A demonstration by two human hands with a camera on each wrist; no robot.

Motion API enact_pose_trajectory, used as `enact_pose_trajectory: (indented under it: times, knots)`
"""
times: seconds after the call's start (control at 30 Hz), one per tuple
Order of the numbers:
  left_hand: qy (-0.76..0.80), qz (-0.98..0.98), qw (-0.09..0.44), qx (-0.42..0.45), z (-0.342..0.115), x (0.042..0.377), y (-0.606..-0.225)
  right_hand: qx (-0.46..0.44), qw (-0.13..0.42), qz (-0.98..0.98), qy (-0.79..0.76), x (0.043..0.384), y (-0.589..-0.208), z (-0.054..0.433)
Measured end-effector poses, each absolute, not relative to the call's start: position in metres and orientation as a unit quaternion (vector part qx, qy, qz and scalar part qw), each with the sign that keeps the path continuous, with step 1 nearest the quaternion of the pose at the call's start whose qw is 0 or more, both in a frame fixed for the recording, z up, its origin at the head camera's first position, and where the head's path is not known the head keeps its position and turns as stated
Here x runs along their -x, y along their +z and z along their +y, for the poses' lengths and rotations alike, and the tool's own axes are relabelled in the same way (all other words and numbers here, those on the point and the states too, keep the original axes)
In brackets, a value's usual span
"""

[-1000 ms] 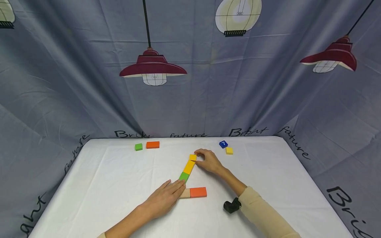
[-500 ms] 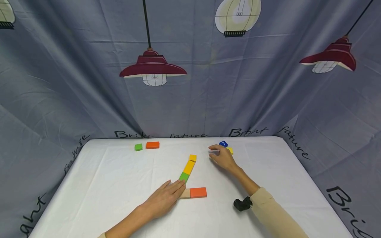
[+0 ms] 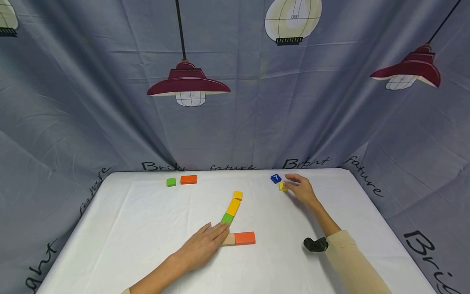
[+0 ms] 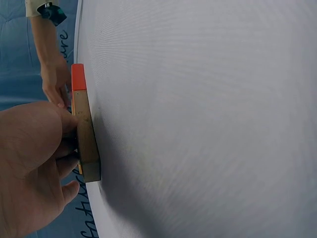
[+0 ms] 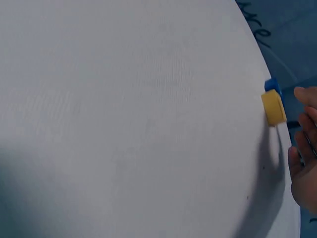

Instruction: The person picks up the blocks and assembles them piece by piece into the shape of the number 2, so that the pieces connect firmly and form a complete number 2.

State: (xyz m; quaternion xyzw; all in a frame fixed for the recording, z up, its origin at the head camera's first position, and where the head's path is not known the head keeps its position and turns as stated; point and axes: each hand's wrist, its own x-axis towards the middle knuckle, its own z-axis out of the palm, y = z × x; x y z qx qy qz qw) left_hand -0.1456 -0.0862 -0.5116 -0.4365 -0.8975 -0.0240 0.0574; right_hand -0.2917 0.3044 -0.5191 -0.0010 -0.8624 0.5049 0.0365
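Observation:
My left hand (image 3: 203, 247) lies with extended fingers over the near end of a slanting row of blocks, touching a natural wood block (image 3: 228, 239). From its fingertips run a green block (image 3: 227, 219), a long yellow block (image 3: 233, 207) and a small yellow block (image 3: 238, 195), which sits slightly crooked at the far end. An orange block (image 3: 244, 238) adjoins the wood one; part of the arrangement is hidden under the hand. At the back right, my right hand (image 3: 302, 190) hovers beside another yellow block (image 3: 282, 186), its fingers parted. In the right wrist view that yellow block (image 5: 273, 107) stands apart from the fingers.
A blue block marked 7 (image 3: 276, 178) sits behind the yellow one. At the back left are a small green block (image 3: 171, 182) and an orange block (image 3: 189, 179). The white table (image 3: 147, 228) ends at a grey-blue curtain (image 3: 235, 130). A black device (image 3: 315, 245) hangs by the right sleeve.
My right hand has left the small yellow block at the row's far end and moved right, past the blue block, to the other yellow block. The left hand has stayed in place.

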Motion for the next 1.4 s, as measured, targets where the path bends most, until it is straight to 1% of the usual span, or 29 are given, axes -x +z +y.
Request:
enact_pose_trajectory:
  times: [0.07, 0.2, 0.53, 1.1, 1.4]
  knots:
    - [-0.024, -0.897, 0.058, 0.437, -0.086, 0.145, -0.511, 0.007, 0.017, -0.854, 0.52, 0.291, -0.522, 0.311]
    - [-0.022, -0.898, 0.053, 0.436, -0.086, 0.145, -0.512, 0.0, -0.004, -0.849, 0.528, 0.29, -0.526, 0.318]
    - [-0.017, -0.898, 0.056, 0.435, -0.086, 0.146, -0.512, -0.016, -0.025, -0.862, 0.506, 0.291, -0.529, 0.323]
    - [-0.029, -0.899, 0.044, 0.434, -0.086, 0.145, -0.509, -0.013, -0.024, -0.873, 0.486, 0.291, -0.529, 0.315]
    - [-0.023, -0.901, 0.047, 0.431, -0.085, 0.146, -0.51, -0.025, -0.02, -0.879, 0.476, 0.29, -0.528, 0.314]
